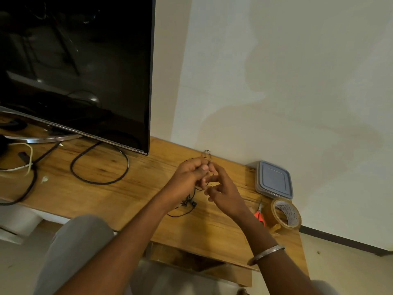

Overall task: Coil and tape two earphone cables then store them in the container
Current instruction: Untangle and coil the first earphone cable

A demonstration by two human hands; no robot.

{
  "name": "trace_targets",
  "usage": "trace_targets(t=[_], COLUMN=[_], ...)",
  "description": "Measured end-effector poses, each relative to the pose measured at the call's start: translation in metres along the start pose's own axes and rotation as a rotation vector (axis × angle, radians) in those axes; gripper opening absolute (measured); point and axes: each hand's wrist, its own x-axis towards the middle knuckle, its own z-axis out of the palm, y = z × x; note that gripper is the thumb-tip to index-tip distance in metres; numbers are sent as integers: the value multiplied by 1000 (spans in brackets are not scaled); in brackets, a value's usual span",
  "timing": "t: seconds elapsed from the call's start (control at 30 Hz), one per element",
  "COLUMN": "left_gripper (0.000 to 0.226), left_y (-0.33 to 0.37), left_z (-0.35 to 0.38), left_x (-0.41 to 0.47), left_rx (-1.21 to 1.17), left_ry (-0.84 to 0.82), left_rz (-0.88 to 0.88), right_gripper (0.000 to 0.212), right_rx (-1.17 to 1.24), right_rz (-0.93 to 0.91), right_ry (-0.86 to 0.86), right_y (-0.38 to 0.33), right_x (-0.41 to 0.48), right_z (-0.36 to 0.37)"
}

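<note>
A thin black earphone cable point(187, 204) is held above the wooden table point(148, 188). My left hand point(187, 175) grips a bunch of its loops, with a small loop sticking up past the fingertips. My right hand point(223, 192) is right beside it, fingers curled and pinching the cable. The rest of the cable hangs down to a tangle with an earbud on the table. A grey lidded container point(274, 179) sits at the wall to the right. A roll of clear tape point(287, 213) stands in front of the container.
Orange-handled scissors point(259, 216) lie beside the tape roll. A large black TV point(74, 67) on a silver stand fills the left, with thick black and white cables point(100, 167) looping on the table under it. My knee point(83, 235) is below the table's front edge.
</note>
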Motion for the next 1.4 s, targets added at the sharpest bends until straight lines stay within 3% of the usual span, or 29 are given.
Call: trace_targets(t=[0.07,0.13,0.23,0.27,0.4,0.47,0.53,0.63,0.7,0.87,1.0,1.13,1.27,1.33,1.4], left_gripper=[22,23,23,25,35,36,46,55,53,30,19,19,24,24,25], left_y=[1,0,-3,-5,-28,-32,-28,-19,-14,-9,-6,13,26,27,24], left_z=[7,9,3,0,-9,-8,-8,-17,-24,-25,-28,-25,-20,-13,-6], left_x=[-4,-8,-11,-11,-3,2,6,5,5,11,10,4,-1,-3,-2], left_rx=[105,162,228,239,207,43,-314,-846,-926,-857,-737,-498,-192,-72,12], left_ry=[-98,-149,-136,-126,17,137,182,151,128,202,258,302,256,197,136], left_rz=[46,51,19,-7,-166,-253,-314,-285,-261,-210,-130,27,190,234,250], right_gripper=[76,68,21,16,25,41,48,39,42,46,51,34,35,39,43], right_rx=[21,-8,153,256,549,664,684,493,352,72,-279,-597,-680,-616,-421], right_rz=[-69,-165,-161,-104,-24,-28,-55,-110,-108,-43,29,144,208,62,-109], right_ry=[-22,48,226,256,211,82,-41,-117,-137,-187,-58,-19,-56,5,208], right_y=[-5,-12,-25,-31,-57,-70,-79,-81,-69,-27,-1,17,34,35,24], right_x=[7,13,22,24,28,26,20,7,0,-4,1,0,-7,-10,-13], right_z=[5,6,1,-2,-22,-29,-32,-31,-28,-19,-26,-32,-30,-27,-23])
